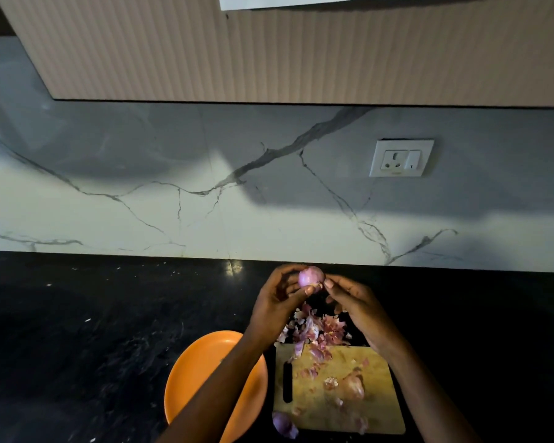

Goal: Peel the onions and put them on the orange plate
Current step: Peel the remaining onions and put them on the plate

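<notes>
- We see a small purple onion (311, 277) raised above the dark counter (93, 330), held up between the fingertips of both hands, most of its surface smooth and glossy, with a ragged bit of skin at its lower edge.
- Our left hand (277, 302) grips the onion: the fingers curl round its far side and the thumb presses up against its underside.
- Our right hand (355, 306) meets the onion from the other side, thumb and forefinger closed in a pinch at the loose skin on its lower right; the remaining fingers are bent under the palm, and we cannot tell whether they touch anything.
- Directly below the fingers lies a heap of peels (314, 330), pink and papery, spilling from the counter onto the far edge of a wooden cutting board (378, 398).
- Further below the right fingers, on the board, sits an onion in brown skin (352, 386), with small scraps scattered around it.
- Near the board's nearer left corner, on the counter, rests a purple onion (283, 423) that looks peeled.
- Below the left fingers, under the left forearm, is the orange plate (199, 369), just beside the board; the part we can see holds no onion.
- Beyond the fingers rises a marbled white backsplash (173, 203) with a wall socket (401, 158) up to the right, and a ribbed cabinet (301, 49) above.
</notes>
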### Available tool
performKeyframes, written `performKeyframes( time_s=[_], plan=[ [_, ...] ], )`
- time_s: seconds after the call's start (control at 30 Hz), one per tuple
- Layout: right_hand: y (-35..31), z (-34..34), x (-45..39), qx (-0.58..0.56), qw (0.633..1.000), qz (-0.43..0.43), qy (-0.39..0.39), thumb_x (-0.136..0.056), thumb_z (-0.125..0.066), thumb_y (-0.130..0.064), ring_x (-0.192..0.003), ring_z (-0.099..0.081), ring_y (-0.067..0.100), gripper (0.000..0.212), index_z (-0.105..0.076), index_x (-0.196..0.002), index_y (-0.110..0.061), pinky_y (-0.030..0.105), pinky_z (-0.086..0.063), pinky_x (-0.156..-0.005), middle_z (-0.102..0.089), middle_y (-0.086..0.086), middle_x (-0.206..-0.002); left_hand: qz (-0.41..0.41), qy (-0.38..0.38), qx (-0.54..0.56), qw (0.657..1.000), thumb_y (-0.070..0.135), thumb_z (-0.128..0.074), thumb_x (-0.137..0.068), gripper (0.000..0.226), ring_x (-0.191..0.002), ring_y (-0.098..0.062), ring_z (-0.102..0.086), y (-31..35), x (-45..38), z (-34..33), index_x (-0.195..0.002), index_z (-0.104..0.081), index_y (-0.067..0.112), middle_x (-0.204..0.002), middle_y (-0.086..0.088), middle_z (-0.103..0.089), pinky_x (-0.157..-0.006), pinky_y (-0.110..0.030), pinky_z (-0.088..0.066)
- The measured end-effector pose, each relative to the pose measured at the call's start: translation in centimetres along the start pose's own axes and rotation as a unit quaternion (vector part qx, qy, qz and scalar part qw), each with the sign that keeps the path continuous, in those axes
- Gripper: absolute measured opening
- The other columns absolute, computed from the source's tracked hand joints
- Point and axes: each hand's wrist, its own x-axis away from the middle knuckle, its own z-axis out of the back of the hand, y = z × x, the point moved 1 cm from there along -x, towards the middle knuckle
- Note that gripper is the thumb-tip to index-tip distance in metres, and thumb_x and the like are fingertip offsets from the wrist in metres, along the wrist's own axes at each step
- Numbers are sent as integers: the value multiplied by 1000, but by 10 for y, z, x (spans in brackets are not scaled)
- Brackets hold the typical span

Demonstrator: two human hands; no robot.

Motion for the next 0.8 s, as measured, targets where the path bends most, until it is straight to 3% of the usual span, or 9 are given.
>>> performKeyframes(
  time_s=[0.17, 0.27, 0.37, 0.47, 0.53, 0.7, 0.8],
  plan=[
    [0, -8, -1, -3, 1000, 19, 11, -94, -54, -42, -99, -70, 8, 34, -64, -125, -33, 20, -52, -80, -73, -6, -117, -1, 0, -2, 1000, 0, -67, -90, 39, -115, -25, -66, 4, 0, -4, -127, -55, 3, -123, -10, -68, -96, -34, -55],
    [6, -4, -3, 40, 996, 75, 39, -96, -62, -29, -114, -66, 8, 33, -65, -129, -28, 29, -53, -95, -70, -8, -123, 28, 17, 20, 999, 12, -69, -90, 40, -114, -29, -66, 4, 2, -1, -128, -55, 6, -122, -12, -68, -97, -39, -55],
    [2, 0, -3, 105, 986, 121, 45, -91, -72, -18, -98, -67, 6, 33, -69, -118, -37, 28, -56, -85, -67, -21, -113, 59, 2, -1, 998, 27, -64, -95, 41, -118, -26, -64, 4, 4, 2, -133, -57, 14, -127, -9, -67, -99, -38, -54],
    [-7, 4, -5, 155, 971, 179, 31, -83, -78, -25, -90, -65, 12, 29, -74, -110, -34, 21, -54, -75, -64, -14, -105, 76, -21, -9, 997, 27, -56, -97, 38, -120, -22, -63, 6, 3, 2, -133, -60, 16, -128, -5, -68, -101, -36, -53],
    [-11, 5, -7, 157, 966, 203, 22, -79, -78, -29, -91, -65, 13, 26, -77, -106, -28, 20, -53, -73, -63, -7, -102, 79, -28, -6, 996, 25, -52, -98, 35, -120, -21, -64, 9, 3, 1, -131, -61, 17, -127, -4, -69, -101, -33, -52],
    [-11, 3, -12, 140, 966, 215, 26, -77, -81, -29, -89, -67, 18, 17, -79, -93, -24, 37, -58, -74, -64, -7, -96, 78, -34, -16, 996, 22, -47, -102, 31, -119, -17, -65, 12, 5, 1, -129, -63, 18, -125, -2, -70, -97, -27, -52],
    [-9, -2, -11, 115, 972, 199, 36, -76, -81, -28, -87, -66, 16, 12, -76, -86, -31, 31, -56, -75, -63, -12, -92, 69, -36, -27, 997, 22, -48, -102, 32, -119, -17, -64, 12, 4, 2, -131, -61, 17, -125, -2, -70, -98, -27, -52]
  ],
)
